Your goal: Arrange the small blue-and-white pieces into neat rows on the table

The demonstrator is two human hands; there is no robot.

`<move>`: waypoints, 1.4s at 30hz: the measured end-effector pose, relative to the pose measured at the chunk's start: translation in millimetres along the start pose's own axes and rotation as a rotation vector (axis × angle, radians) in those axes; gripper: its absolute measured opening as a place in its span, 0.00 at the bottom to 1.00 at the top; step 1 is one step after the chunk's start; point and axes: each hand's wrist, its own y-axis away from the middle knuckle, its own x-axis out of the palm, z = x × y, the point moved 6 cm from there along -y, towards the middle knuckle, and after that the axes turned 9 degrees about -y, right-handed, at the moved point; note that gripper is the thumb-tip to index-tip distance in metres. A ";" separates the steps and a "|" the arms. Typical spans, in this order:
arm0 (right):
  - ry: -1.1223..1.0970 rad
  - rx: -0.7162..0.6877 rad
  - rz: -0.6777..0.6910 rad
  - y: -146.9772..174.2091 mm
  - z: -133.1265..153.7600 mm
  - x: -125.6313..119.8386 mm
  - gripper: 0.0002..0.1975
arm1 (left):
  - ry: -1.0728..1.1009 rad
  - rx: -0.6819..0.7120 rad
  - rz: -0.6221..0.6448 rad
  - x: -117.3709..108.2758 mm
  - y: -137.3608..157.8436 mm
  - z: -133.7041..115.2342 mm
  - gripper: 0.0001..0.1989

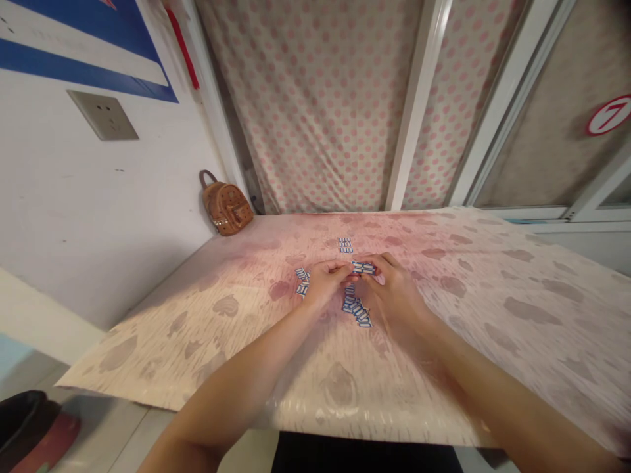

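Observation:
Both my hands meet over the middle of a table covered by a pink patterned cloth (493,309). Between the fingertips of my left hand (320,281) and my right hand (392,292) sits a short row of small blue-and-white tiles (363,267), pinched from both ends. A longer line of the same tiles (355,309) lies on the cloth between my wrists. A small group of tiles (302,281) lies just left of my left hand. Another small stack (346,245) lies beyond the hands.
A small brown backpack (225,206) leans against the white wall at the table's far left corner. A dotted curtain (325,98) hangs behind the table. A wall socket (102,115) is on the left wall. A dark object (24,420) lies on the floor at lower left.

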 end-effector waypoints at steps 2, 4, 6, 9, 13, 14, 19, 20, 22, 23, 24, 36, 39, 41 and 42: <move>-0.011 0.004 0.004 -0.1 0.3 0.1 0.13 | -0.003 0.003 -0.003 0.3 0.2 -0.6 0.09; -0.023 0.008 0.009 -0.1 -0.1 0.3 0.13 | -0.005 0.009 -0.011 0.0 0.2 -1.0 0.08; -0.030 0.013 0.011 0.0 -1.1 0.7 0.14 | -0.007 0.015 -0.020 -0.7 0.0 -1.4 0.08; -0.025 0.026 0.002 0.2 -4.0 1.0 0.14 | -0.015 0.009 -0.039 -2.9 -0.6 -1.2 0.07; -0.011 0.037 -0.023 0.8 -7.4 0.9 0.15 | -0.025 -0.005 -0.085 -7.8 -1.8 -1.7 0.06; -0.009 0.039 -0.030 1.0 -7.8 0.7 0.15 | -0.028 -0.004 -0.098 -8.9 -1.9 -2.3 0.06; -0.015 0.051 -0.045 1.6 -6.5 -0.8 0.15 | -0.037 0.009 -0.120 -11.5 -1.4 -5.2 0.06; -0.016 0.050 -0.043 1.6 -5.7 -1.1 0.15 | -0.039 0.009 -0.121 -11.6 -1.3 -5.4 0.06; -0.015 0.055 -0.038 1.7 -4.8 -1.3 0.15 | -0.043 0.007 -0.122 -11.6 -1.4 -5.3 0.05; -0.015 0.062 -0.037 1.7 -4.9 -1.3 0.15 | -0.044 0.006 -0.122 -11.6 -1.5 -5.2 0.05; -0.015 0.068 -0.037 1.7 -5.5 -1.3 0.16 | -0.045 0.008 -0.122 -11.8 -1.7 -5.1 0.05; -0.021 0.050 -0.032 2.3 -10.4 0.0 0.16 | -0.063 0.012 -0.132 -13.8 -4.5 -2.2 0.07; -0.027 0.067 -0.025 2.3 -11.0 0.6 0.16 | -0.060 0.013 -0.131 -13.4 -4.6 -2.1 0.06; -0.031 0.072 -0.022 2.2 -11.7 0.6 0.17 | -0.058 0.013 -0.128 -13.1 -4.6 -2.4 0.06; -0.032 0.073 -0.021 2.2 -12.1 0.6 0.17 | -0.058 0.013 -0.128 -13.1 -4.5 -2.5 0.05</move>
